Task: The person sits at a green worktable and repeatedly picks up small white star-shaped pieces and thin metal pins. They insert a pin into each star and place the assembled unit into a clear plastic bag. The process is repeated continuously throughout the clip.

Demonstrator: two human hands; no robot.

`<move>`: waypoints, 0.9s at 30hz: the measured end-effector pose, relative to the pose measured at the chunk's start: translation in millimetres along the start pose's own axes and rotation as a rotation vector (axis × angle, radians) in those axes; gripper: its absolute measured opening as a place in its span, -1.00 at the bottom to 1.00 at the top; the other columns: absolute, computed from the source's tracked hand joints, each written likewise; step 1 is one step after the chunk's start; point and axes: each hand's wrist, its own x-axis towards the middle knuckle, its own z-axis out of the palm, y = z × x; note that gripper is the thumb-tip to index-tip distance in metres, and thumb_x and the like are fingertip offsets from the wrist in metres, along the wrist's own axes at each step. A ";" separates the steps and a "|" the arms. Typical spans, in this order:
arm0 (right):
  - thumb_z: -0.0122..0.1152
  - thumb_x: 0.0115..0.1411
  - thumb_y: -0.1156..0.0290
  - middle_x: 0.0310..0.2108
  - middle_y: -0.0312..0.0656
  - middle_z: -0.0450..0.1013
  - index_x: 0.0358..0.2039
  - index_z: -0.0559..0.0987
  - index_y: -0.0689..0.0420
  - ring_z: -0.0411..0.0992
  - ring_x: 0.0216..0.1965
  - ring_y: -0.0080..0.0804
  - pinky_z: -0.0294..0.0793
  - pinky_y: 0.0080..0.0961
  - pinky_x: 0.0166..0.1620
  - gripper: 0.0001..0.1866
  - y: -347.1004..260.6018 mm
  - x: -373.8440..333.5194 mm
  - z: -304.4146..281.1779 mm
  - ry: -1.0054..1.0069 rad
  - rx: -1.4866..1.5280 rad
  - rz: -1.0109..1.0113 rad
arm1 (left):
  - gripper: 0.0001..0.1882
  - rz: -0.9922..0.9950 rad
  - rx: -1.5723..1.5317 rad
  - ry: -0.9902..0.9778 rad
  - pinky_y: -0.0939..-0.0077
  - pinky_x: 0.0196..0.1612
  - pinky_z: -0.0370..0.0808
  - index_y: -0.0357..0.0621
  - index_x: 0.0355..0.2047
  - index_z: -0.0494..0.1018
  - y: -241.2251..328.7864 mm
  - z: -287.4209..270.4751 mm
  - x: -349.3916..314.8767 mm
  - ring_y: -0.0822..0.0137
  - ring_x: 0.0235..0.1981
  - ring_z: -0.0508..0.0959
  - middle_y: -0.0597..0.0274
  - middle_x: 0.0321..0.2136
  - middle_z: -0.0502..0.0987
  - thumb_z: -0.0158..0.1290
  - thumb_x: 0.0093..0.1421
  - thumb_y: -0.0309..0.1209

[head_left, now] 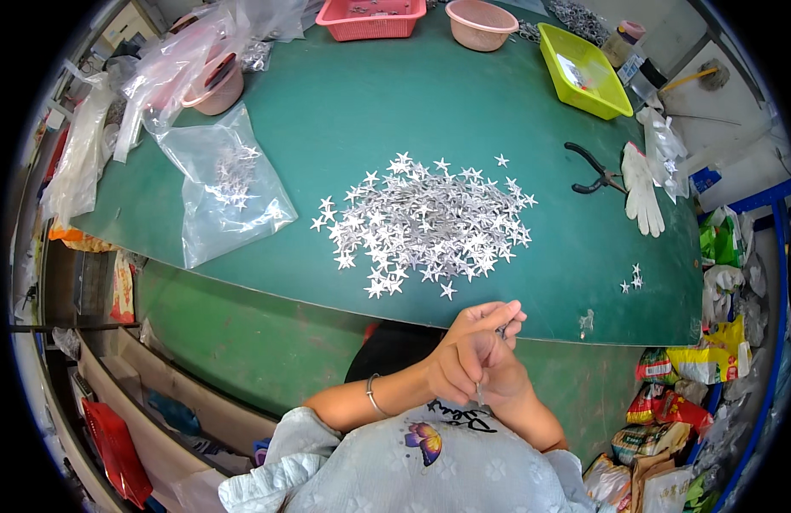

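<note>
Over the near edge of the table, my two hands are close together and overlap. My left hand (465, 325), with a bangle on its wrist, has its fingers closed around a small dark-grey bit that barely shows. In front of it, my right hand (498, 369) is curled with the fingertips pinched; a tiny pale glint shows there, too small to name. Just beyond both hands spreads a pile of small silver star-shaped metal pieces (434, 218), some lying loose around its rim. To the left, a clear plastic bag (207, 218) holds more of these stars.
On the green table (344, 111) at the right lie black-handled pliers (593, 169), a white glove (641, 192) and a few stars (635, 278). Along the back stand a red basket (374, 26), a pink bowl (481, 27) and a yellow-green tray (575, 73). Packed bags crowd the right side.
</note>
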 end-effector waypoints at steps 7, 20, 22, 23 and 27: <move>0.13 0.13 0.31 -0.59 -0.25 0.26 -0.55 0.34 0.10 0.27 -0.57 -0.41 0.19 -0.53 -0.51 -0.78 -5.6 3.9 1.7 -0.059 0.009 -0.042 | -0.73 0.237 -0.117 0.042 0.75 -0.51 0.27 -0.20 -0.46 0.39 4.4 -2.5 -1.1 0.54 -0.56 0.32 0.36 -0.57 0.33 0.06 0.16 -0.22; 0.07 0.06 0.70 -0.48 -0.09 0.41 -0.46 0.42 0.34 0.37 -0.46 -0.45 0.45 -0.54 -0.40 -0.96 -29.1 -14.4 23.3 0.474 -0.615 -0.414 | -0.75 0.368 -0.370 -0.095 0.83 -0.76 0.11 -0.14 -0.38 0.34 34.1 -9.5 -25.3 0.59 -0.59 0.24 0.32 -0.51 0.28 -0.12 0.26 -0.21; 0.07 0.05 0.72 -0.47 -0.07 0.42 -0.43 0.43 0.35 0.38 -0.44 -0.43 0.42 -0.58 -0.38 -0.95 -32.9 -14.9 23.6 0.570 -0.718 -0.508 | -0.77 0.361 -0.390 -0.030 0.83 -0.76 0.12 -0.17 -0.36 0.35 35.6 -7.6 -32.9 0.57 -0.60 0.25 0.27 -0.47 0.30 -0.11 0.26 -0.25; 0.09 0.03 0.74 -0.47 -0.07 0.43 -0.43 0.44 0.36 0.39 -0.44 -0.42 0.41 -0.58 -0.37 -0.93 -33.4 -15.4 23.5 0.620 -0.789 -0.537 | -0.78 0.377 -0.293 -0.024 0.83 -0.75 0.12 -0.19 -0.34 0.36 33.7 -9.9 -34.3 0.57 -0.61 0.24 0.27 -0.48 0.31 -0.09 0.25 -0.27; 0.15 -0.05 0.78 -0.47 -0.07 0.45 -0.44 0.47 0.36 0.39 -0.43 -0.39 0.38 -0.57 -0.34 -0.87 -33.7 -13.9 23.3 0.725 -1.119 -0.641 | -0.83 0.433 -0.041 -0.034 0.78 -0.70 0.14 -0.26 -0.26 0.42 27.7 -10.4 -47.0 0.58 -0.65 0.26 0.29 -0.51 0.35 -0.01 0.19 -0.42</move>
